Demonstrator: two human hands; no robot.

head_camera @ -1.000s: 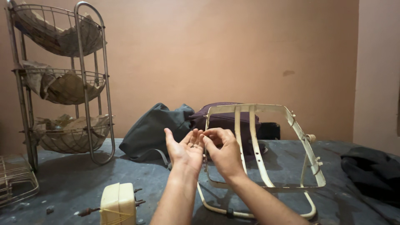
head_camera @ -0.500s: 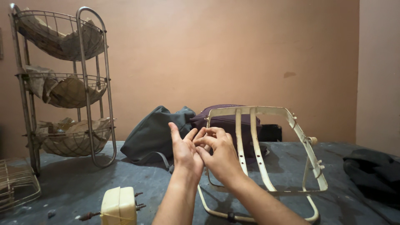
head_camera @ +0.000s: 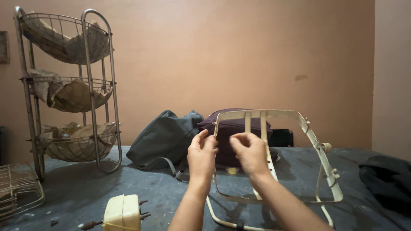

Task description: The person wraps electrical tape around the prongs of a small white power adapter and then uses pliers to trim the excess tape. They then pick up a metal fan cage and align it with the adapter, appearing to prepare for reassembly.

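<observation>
Since half a second back: both hands turned from an open, fingers-up pose to a closer pinch, raised a little toward the top left corner of the cream metal frame point(head_camera: 274, 158). Frame itself unmoved, standing tilted on the dark grey table point(head_camera: 128, 188), top bar up, base loop toward the near edge.

Left hand point(head_camera: 202, 155): back to the camera, fingers curled, tips meeting at the frame's upper left corner; whether gripping the bar or something small there, cannot tell. Right hand point(head_camera: 250, 153): fingers bunched in a pinch just beside the left, in front of the frame's two upright straps; anything between the fingertips too small to make out.

Room around the frame: bare table in front-left of it, between frame and wire rack. Cream motor housing point(head_camera: 123, 212) near the bottom edge, left of the frame, short pins sticking out. Wire guard point(head_camera: 17, 190) far left of the frame, cut by the picture edge. Three-tier wire rack point(head_camera: 68, 92) well left of the frame, baskets lined with crumpled paper. Directly behind the frame: grey bag point(head_camera: 165, 137) and purple bag point(head_camera: 233, 126), touching each other. Dark cloth point(head_camera: 387, 179) right of the frame, near the table edge. Small yellowish disc point(head_camera: 232, 170) on the table inside the frame's outline.
</observation>
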